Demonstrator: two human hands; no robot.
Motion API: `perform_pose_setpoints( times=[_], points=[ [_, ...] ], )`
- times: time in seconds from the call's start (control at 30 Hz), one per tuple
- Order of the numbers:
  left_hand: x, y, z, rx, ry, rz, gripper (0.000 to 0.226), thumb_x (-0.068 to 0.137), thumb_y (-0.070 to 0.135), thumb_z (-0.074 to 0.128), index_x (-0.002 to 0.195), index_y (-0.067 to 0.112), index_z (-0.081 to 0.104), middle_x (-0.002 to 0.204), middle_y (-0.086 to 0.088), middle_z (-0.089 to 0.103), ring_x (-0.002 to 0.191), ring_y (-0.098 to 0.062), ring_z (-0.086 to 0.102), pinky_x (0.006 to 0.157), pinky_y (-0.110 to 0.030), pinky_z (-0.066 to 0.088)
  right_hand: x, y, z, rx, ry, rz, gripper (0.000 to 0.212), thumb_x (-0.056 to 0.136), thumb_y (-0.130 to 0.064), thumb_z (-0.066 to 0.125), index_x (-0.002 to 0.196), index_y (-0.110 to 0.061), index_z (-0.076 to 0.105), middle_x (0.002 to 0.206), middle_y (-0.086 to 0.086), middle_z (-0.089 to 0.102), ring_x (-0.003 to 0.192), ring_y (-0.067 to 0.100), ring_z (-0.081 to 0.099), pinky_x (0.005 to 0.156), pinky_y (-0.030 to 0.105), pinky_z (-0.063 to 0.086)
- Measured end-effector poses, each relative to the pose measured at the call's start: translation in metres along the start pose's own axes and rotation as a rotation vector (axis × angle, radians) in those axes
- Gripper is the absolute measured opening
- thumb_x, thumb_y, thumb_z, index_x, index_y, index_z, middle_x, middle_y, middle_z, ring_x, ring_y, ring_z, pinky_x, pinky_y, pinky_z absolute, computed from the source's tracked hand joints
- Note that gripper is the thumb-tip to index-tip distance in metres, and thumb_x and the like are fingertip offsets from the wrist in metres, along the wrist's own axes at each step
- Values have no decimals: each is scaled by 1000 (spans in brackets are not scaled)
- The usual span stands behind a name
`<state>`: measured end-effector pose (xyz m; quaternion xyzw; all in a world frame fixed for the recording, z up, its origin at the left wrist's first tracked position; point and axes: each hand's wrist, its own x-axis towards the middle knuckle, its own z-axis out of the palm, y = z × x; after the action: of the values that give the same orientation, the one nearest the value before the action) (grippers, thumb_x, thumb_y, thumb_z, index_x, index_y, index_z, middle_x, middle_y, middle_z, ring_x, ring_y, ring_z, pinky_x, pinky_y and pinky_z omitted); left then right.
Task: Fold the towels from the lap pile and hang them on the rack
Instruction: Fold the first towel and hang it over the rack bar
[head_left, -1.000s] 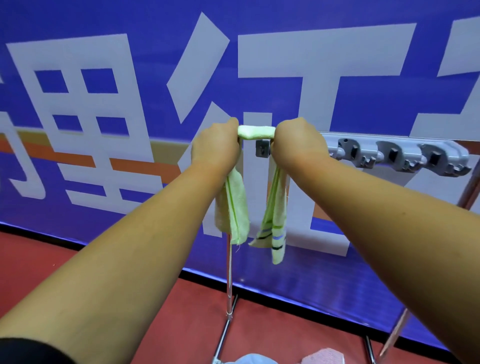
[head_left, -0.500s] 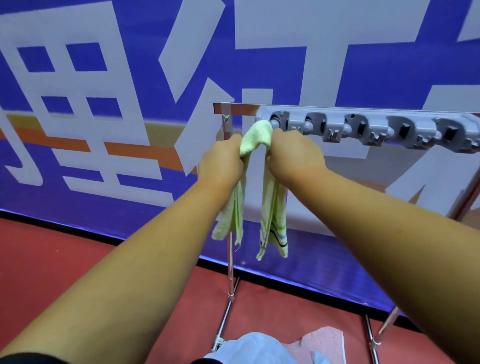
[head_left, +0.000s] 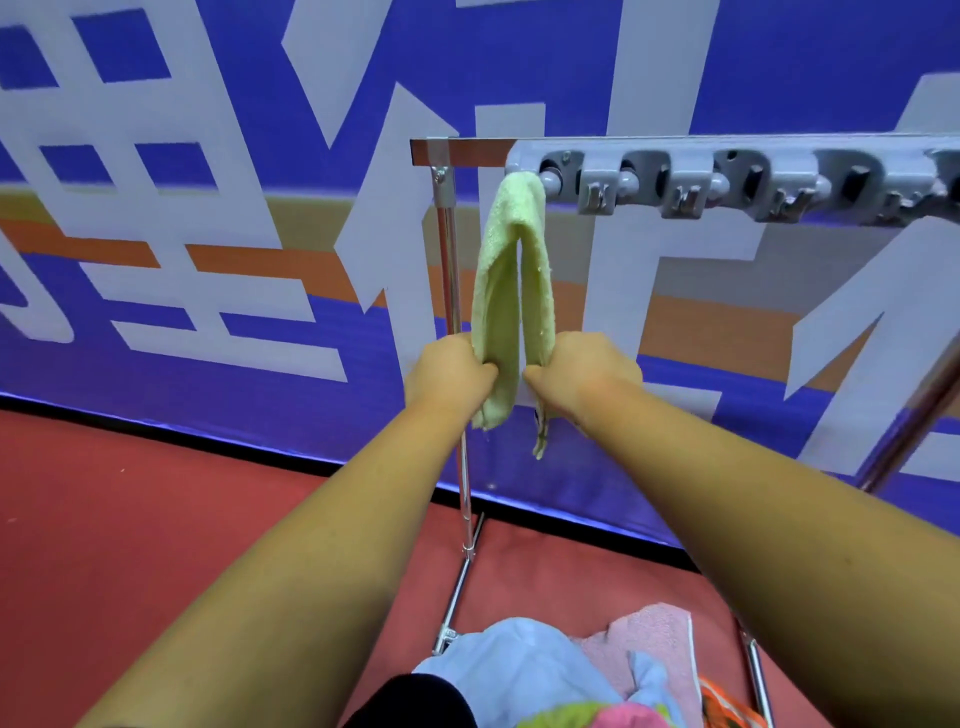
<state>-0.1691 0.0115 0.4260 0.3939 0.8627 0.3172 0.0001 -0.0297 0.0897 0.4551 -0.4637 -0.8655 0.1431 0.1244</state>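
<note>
Two halves of one pale green towel (head_left: 514, 270) hang side by side from the first peg (head_left: 551, 182) at the left end of the rack (head_left: 727, 176), with the fold looped over that peg. My left hand (head_left: 449, 374) has its fingers curled tight round the left half. My right hand (head_left: 582, 371) is clenched round the right half at the same height. The fists sit just beside each other, well below the peg, so the towel runs straight up from my grip to the peg. A short end pokes out under each fist, and the right end shows a dark stripe.

The peg belongs to a grey bar of hooks fixed on the rack's top rail. A shiny metal post (head_left: 453, 291) stands just behind my left hand. The pile (head_left: 545, 670) on my lap, at the bottom edge, shows light blue and pink cloth.

Behind the rack hangs a blue banner (head_left: 208, 223) with huge white characters and an orange band. The characters are cut off and I cannot read them. Below it the floor (head_left: 156, 519) is red.
</note>
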Motion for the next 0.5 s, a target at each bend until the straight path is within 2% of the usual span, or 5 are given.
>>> perform_pose_setpoints(
  times=[0.07, 0.2, 0.3, 0.37, 0.5],
  points=[
    [-3, -10, 15, -6, -27, -20, 3, 89, 21, 63, 90, 23, 65, 76, 0, 60, 84, -31, 64, 64, -33, 45, -1, 8, 15, -6, -62, 22, 29, 91, -46, 60, 92, -19, 69, 91, 3, 73, 79, 28, 64, 69, 32, 49],
    [-9, -23, 36, -1, -56, -53, 3, 87, 22, 63, 86, 23, 60, 76, -2, 60, 85, -35, 64, 67, -37, 54, -3, 20, 38, 18, -134, 48, 26, 89, -40, 60, 78, -19, 71, 66, -4, 67, 62, 15, 60, 61, 30, 47],
    [-13, -30, 48, -7, -74, -59, 6, 85, 20, 63, 84, 25, 59, 72, 0, 57, 80, -34, 61, 64, -35, 50, -3, 25, 55, 29, -171, 31, 24, 81, -42, 61, 75, -23, 76, 76, -4, 74, 74, 20, 70, 66, 33, 56],
    [-16, -34, 57, -7, -86, -70, 3, 84, 22, 64, 86, 23, 63, 71, 0, 57, 79, -34, 60, 63, -34, 48, -3, 31, 69, 29, -198, 10, 19, 79, -39, 64, 78, -26, 78, 79, -5, 73, 77, 22, 69, 65, 33, 56],
    [-23, -45, 79, -45, -112, -89, 13, 87, 35, 69, 93, 24, 73, 80, -2, 63, 79, -32, 61, 64, -34, 45, -6, 48, 97, 17, -221, -20, 20, 87, -44, 64, 88, -24, 62, 89, 0, 66, 84, 29, 64, 67, 34, 49]
  ],
)
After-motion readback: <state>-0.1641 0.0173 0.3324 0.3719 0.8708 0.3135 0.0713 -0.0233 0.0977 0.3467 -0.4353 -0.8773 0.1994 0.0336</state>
